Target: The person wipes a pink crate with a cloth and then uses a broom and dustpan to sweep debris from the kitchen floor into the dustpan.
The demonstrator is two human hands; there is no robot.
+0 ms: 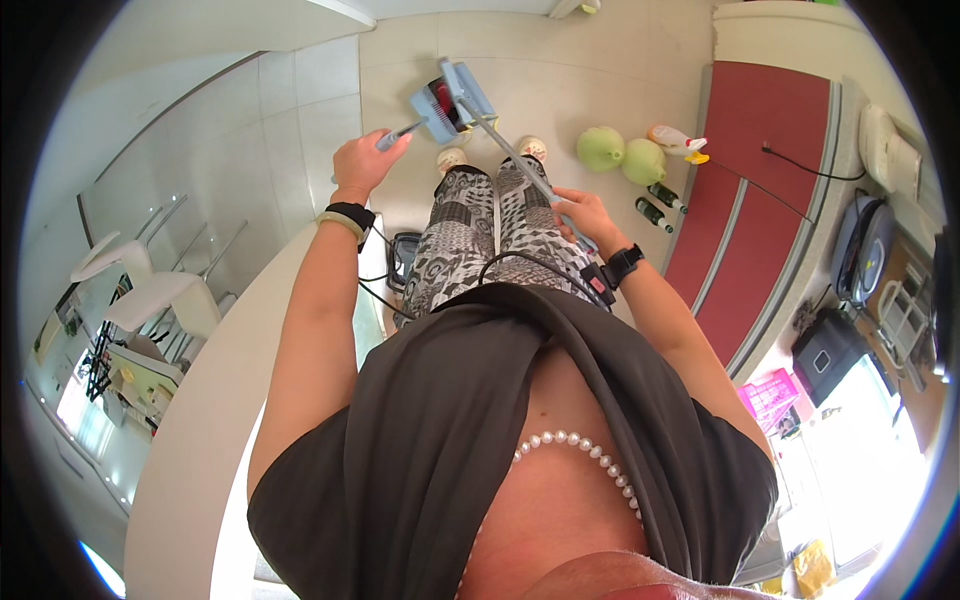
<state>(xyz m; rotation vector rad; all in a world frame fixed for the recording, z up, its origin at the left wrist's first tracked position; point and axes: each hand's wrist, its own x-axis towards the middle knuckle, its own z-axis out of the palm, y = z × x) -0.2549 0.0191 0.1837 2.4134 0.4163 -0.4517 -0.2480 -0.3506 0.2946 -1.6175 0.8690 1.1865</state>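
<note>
My left hand [363, 163] grips a grey-blue handle [396, 137] that runs towards a light-blue toothed dustpan [435, 126] on the tiled floor. In my right hand [590, 215] is the upper end of a long grey broom pole [517, 156]. The pole slants away to a light-blue broom head [453, 81], which overlaps the dustpan. Something dark and red [444, 99] shows between the blue parts; what it is cannot be told. Both tools lie just beyond my light-coloured shoes [452, 159].
Two pale green round gourds or melons [601, 148], a white bottle [671, 139] and two dark green bottles [654, 214] stand or lie by the red cabinets [757, 135] at right. A white curved counter [225, 360] runs along the left, near white stools [161, 296]. A black cable [532, 259] hangs at my waist.
</note>
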